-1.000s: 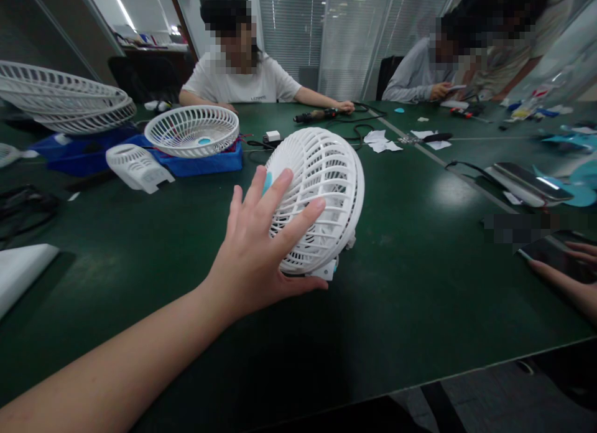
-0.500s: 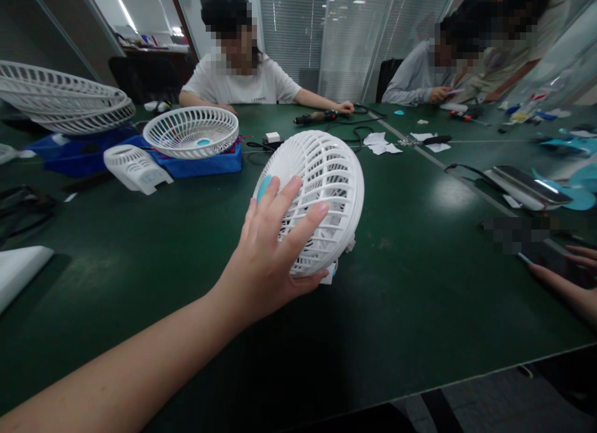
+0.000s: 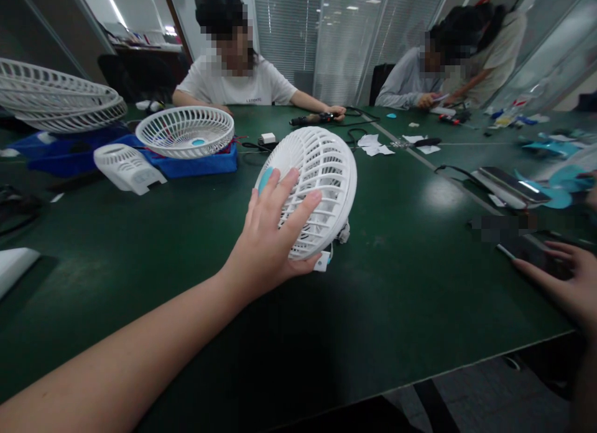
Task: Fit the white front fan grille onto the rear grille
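My left hand grips a white round fan head tilted above the green table. Its fingers spread over the slatted grille, beside a light blue centre disc, and the thumb is under the rim. Behind the fan head, a small white bracket and a metallic part show below the rim. Far to the right, my right hand closes around a dark, flat phone-like device on the table. Its screen area is blurred, and part of the hand lies in shadow.
White fan grilles are stacked at left beside another grille on a blue box. A white fan base lies nearby. Paper scraps, a silver-edged device and blue fan blades lie right. Other people sit around the table.
The view has shifted slightly to the right. The fan head is a little higher and has turned slightly in my left hand. More of my right hand shows at the device.
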`<action>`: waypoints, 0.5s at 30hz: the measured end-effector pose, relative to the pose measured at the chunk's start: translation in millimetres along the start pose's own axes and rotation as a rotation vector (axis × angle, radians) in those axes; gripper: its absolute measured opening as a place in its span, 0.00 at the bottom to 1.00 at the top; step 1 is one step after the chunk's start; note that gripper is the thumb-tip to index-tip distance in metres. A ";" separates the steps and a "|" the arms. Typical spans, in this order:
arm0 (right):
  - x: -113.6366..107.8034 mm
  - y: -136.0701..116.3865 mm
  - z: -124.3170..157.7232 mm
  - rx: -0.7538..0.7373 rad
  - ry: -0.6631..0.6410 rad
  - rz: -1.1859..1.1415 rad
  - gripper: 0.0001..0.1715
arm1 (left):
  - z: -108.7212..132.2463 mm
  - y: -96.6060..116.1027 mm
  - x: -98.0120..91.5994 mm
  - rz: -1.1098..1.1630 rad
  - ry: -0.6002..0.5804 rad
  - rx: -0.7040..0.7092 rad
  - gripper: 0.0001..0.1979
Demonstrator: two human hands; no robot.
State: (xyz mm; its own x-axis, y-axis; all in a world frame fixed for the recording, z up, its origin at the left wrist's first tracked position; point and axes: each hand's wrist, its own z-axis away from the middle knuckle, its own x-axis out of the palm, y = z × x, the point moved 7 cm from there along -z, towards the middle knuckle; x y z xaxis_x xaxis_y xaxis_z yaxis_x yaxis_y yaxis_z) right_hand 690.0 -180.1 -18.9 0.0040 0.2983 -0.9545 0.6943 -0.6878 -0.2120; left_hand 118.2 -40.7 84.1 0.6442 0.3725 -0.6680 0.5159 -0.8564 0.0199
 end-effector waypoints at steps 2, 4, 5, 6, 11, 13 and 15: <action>-3.6 -6.6 4.2 0.016 -0.013 -0.016 0.55 | -0.1 -2.0 0.6 0.009 0.002 0.012 0.48; -4.7 -8.6 5.5 0.022 -0.012 -0.031 0.55 | 0.9 -3.0 0.4 0.016 0.001 0.013 0.47; -4.5 -7.8 5.3 0.026 -0.010 -0.033 0.56 | 1.7 -2.9 0.1 0.021 0.003 0.016 0.47; -3.8 -6.1 4.6 0.033 -0.008 -0.028 0.56 | 2.9 -2.6 -0.4 0.030 0.010 0.022 0.45; 0.8 1.6 0.5 0.027 -0.021 0.013 0.55 | 12.7 -2.6 -4.2 0.082 0.149 0.063 0.37; 0.7 2.6 -0.2 0.014 -0.013 0.012 0.55 | 17.1 -4.2 -3.8 0.093 0.202 0.063 0.33; 0.6 3.5 -0.7 0.009 -0.004 0.010 0.55 | 20.3 -5.3 -3.4 0.095 0.240 0.059 0.31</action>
State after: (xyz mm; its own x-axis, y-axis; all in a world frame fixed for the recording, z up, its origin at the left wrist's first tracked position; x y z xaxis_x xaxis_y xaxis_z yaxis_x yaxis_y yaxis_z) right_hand 692.9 -181.8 -20.1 0.0081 0.2887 -0.9574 0.6880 -0.6964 -0.2042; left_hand 101.8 -44.6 71.1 0.8071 0.3574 -0.4699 0.4175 -0.9083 0.0263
